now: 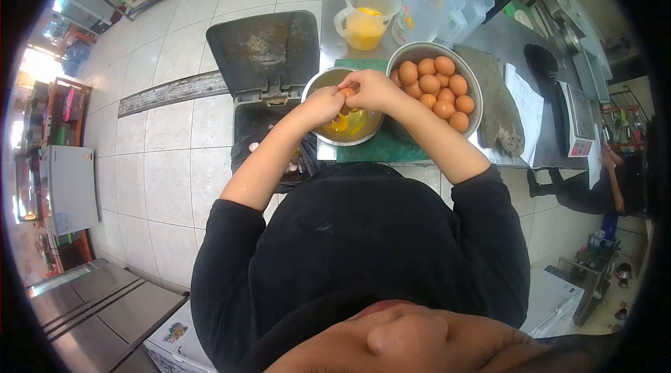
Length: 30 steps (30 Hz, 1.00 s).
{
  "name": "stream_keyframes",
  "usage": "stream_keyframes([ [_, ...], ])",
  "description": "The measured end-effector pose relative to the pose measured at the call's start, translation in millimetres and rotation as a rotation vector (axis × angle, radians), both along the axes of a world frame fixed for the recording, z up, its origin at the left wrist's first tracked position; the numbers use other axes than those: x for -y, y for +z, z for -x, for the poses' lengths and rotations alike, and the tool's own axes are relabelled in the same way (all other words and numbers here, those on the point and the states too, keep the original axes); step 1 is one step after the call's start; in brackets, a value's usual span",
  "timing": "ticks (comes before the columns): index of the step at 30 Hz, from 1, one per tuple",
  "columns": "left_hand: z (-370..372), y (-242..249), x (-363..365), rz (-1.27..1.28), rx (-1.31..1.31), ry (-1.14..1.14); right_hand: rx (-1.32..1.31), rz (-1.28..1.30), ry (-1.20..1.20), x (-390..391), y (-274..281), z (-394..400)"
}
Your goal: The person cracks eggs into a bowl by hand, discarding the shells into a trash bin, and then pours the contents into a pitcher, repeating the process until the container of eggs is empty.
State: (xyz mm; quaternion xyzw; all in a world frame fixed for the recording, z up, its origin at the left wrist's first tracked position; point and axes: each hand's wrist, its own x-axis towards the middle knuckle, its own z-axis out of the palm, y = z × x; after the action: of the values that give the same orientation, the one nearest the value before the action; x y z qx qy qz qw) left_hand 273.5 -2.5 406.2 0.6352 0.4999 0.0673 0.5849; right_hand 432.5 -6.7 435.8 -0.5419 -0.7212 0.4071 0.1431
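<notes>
Over a metal bowl [312, 88], my left hand [325, 106] and my right hand [372, 90] meet with their fingers closed around one brown egg [347, 93]. Whether its shell is cracked open is hidden by the fingers. Yolks and clear egg white [356, 123] lie in the bowl beneath. Just right of my right hand stands a larger metal bowl [477, 86] heaped with several whole brown eggs [435, 86]. Both bowls are on or beside a green cloth [391, 151] on the steel table.
A measuring jug [365, 27] with yellow liquid and stacked clear jugs [433, 6] stand at the table's back. Left is an open-lidded bin [265, 48] with a black bag and shells. A grey cloth [489, 100], papers [524, 104] and scale [579, 121] lie right; another person [594, 188] stands beyond.
</notes>
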Motion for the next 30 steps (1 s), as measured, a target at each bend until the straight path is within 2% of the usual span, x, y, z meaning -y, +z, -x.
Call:
stream_keyframes([
  [6,-5,-2,4,-0.015,0.009,0.119,-0.062,-0.064,-0.009,2,-10,-3],
  [11,-4,-9,3,-0.056,0.022,0.111,-0.089,-0.062,-0.011,3,-10,-6],
  [13,-3,-4,4,-0.103,0.026,0.123,-0.117,-0.184,0.021,3,-5,-8],
  [15,-1,2,7,-0.371,-0.078,0.041,-0.127,-0.226,0.027,3,-2,-9],
  [16,0,1,9,-0.370,-0.079,0.040,-0.137,-0.268,0.034,3,-2,-9],
  [18,1,2,13,-0.580,-0.043,0.051,-0.151,-0.302,0.064,1,-3,-12],
  [20,3,8,15,-0.601,-0.057,0.056,-0.165,-0.336,0.096,0,0,-14],
  [22,4,13,16,-0.622,-0.071,0.061,-0.195,-0.144,0.082,0,12,-15],
  [25,8,14,16,-0.660,-0.054,0.015,-0.295,-0.211,0.181,-8,4,-23],
  [26,9,13,16,-0.757,-0.094,-0.041,-0.296,-0.210,0.181,-11,4,-25],
  [28,12,12,17,-0.852,-0.136,-0.097,-0.111,-0.258,0.323,-14,10,-28],
  [29,13,11,18,-0.923,-0.204,-0.131,-0.112,-0.255,0.324,-15,10,-27],
  [30,14,13,20,-0.992,-0.272,-0.165,-0.008,-0.403,0.413,-15,10,-26],
])
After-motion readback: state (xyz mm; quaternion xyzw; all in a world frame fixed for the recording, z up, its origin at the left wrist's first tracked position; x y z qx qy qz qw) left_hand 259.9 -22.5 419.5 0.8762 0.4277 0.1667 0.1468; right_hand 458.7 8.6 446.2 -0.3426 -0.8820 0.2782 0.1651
